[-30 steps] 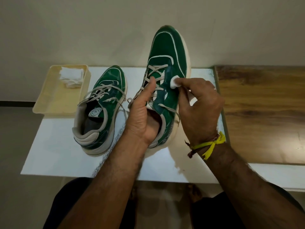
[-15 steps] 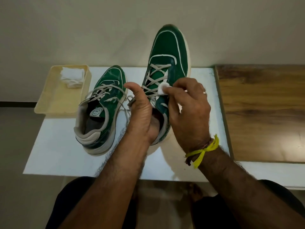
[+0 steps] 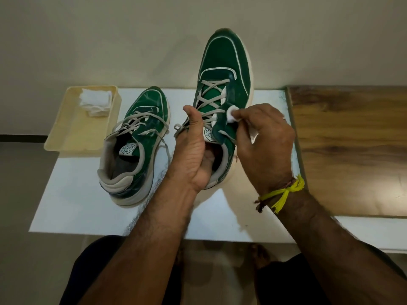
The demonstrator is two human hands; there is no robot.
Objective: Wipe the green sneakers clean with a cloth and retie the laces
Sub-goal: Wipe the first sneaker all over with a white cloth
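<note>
My left hand [image 3: 193,150] grips the raised green sneaker [image 3: 224,69] at its opening, fingers inside, thumb up along the grey laces. The shoe points away from me with its toe lifted above the table. My right hand [image 3: 264,137] pinches a small white cloth pad [image 3: 231,113] and presses it on the shoe's right side beside the eyelets. The other green sneaker [image 3: 141,133] stands on the white table [image 3: 72,203] to the left, its laces loose.
A cream tray [image 3: 66,133] at the table's back left corner holds a stack of folded white cloths [image 3: 95,102]. A wooden surface [image 3: 352,150] adjoins the table on the right. A wall stands close behind. My knees show below the table's front edge.
The cloth pad slid from the shoe's right side toward the laces, then back out to the right side. My left thumb rose along the laces. The held shoe stayed raised.
</note>
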